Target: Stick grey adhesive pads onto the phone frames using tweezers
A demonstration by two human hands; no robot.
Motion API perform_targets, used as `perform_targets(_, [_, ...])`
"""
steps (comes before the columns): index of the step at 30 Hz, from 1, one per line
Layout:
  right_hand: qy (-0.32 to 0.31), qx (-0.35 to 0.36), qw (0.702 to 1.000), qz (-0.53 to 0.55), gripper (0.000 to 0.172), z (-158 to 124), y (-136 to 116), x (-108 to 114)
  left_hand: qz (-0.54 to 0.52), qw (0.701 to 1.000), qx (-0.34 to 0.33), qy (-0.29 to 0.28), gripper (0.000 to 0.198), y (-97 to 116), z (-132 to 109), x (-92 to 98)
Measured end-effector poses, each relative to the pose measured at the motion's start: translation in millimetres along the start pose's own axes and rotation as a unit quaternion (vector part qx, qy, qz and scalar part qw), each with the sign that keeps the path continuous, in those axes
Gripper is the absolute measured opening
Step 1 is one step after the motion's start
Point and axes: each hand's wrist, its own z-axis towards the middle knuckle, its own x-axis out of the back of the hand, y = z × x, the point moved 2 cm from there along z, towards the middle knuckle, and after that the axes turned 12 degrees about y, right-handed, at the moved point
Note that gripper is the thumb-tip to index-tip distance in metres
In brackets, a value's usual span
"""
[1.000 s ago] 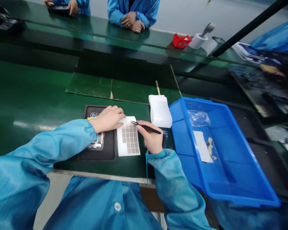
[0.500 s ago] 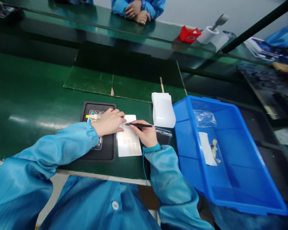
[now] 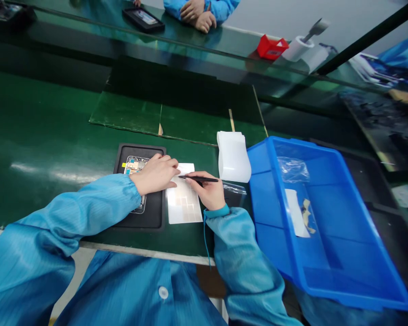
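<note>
In my right hand is a pair of black tweezers, gripped like a pen, its thin tip pointing left at the upper part of a white sheet. Pale rectangular patches show on that sheet. My left hand reaches across a black tray, thumb apart from the fingers, its fingertips at the sheet's upper left. Inside the tray lies an opened phone with its circuit board showing; my left hand and wrist cover much of it. Whatever is right at the tweezers' tip is too small to make out.
Right of my hands, a curled stack of white sheets stands beside a blue bin holding clear plastic and paper scraps. A clear plastic film lies by my right wrist. Across the bench are a co-worker's folded hands and a red box.
My hands stay in nearly the same place over the sheet. Across the bench, a black tray with a device has come into view at the top left, near another person's hand.
</note>
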Motion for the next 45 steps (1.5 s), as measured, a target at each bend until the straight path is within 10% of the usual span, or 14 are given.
perform_targets(45, [0.039, -0.056, 0.994, 0.089, 0.027, -5, -1, 6, -0.120, 0.992, 0.028, 0.036, 0.016, -6, 4, 11.8])
